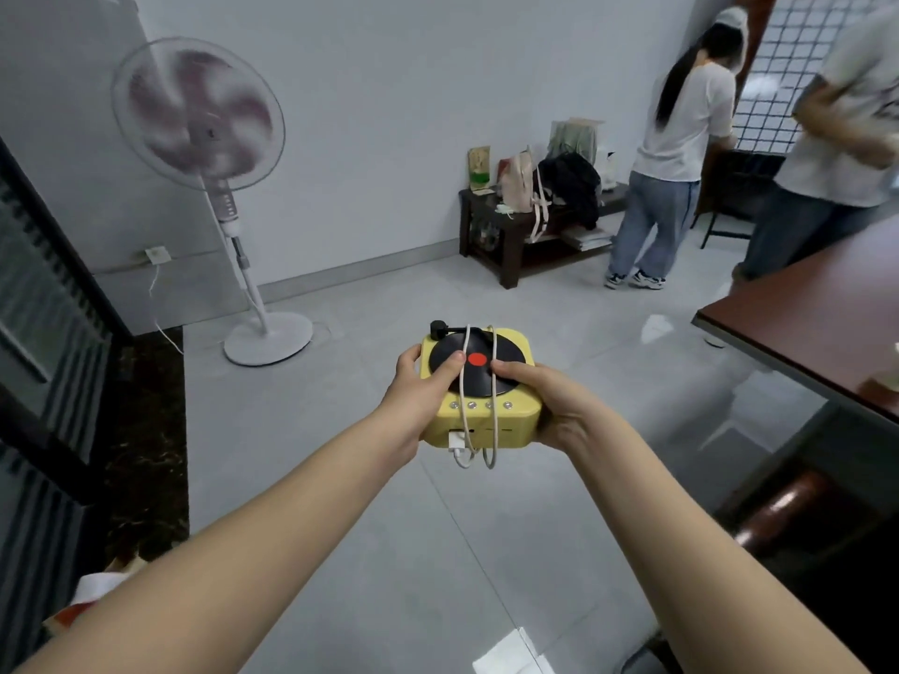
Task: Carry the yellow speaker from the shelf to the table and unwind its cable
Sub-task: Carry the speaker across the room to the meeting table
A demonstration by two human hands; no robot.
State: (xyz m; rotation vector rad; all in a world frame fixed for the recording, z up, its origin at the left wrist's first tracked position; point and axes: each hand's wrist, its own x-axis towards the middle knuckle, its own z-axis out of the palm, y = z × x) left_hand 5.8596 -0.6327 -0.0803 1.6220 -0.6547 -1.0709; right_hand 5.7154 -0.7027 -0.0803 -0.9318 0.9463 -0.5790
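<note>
Floor (340,552): pale grey tiles fill the middle of the view, with a dark marble strip along 8 o'clock.
Table (802,328): a dark red-brown top comes in from 3 o'clock; its near corner lies well apart from the speaker.
Pedestal fan (197,114): white, standing at 10 o'clock on a round base, blades blurred.
People: one in a white top and jeans (681,128) stands at 1 o'clock, back turned; a second (846,138) is cut off by the edge at 2 o'clock.
Low bench (511,235): dark wood against the wall at 1 o'clock, holding a pale backpack (518,182) and a black garment (574,187).
Yellow speaker (523,418): record-player shaped, held in the air at centre over the floor, between both hands, not on the table.
Left hand (413,401): grips the speaker's 9 o'clock side, thumb laid across the disc, fingers curled round the edge.
Right hand (549,406): grips the 3 o'clock side, thumb on the disc beside the cable, fingers wrapped underneath.
Disc (506,352): black, flat on top of the speaker, with a red centre (477,359).
Cable (494,381): white, wound round the speaker in two strands over the disc, looping below the near face.
Plug (456,440): white, seated in the near face at 7 o'clock.
Buttons (472,405): a row of four small silver ones along the near top edge.
</note>
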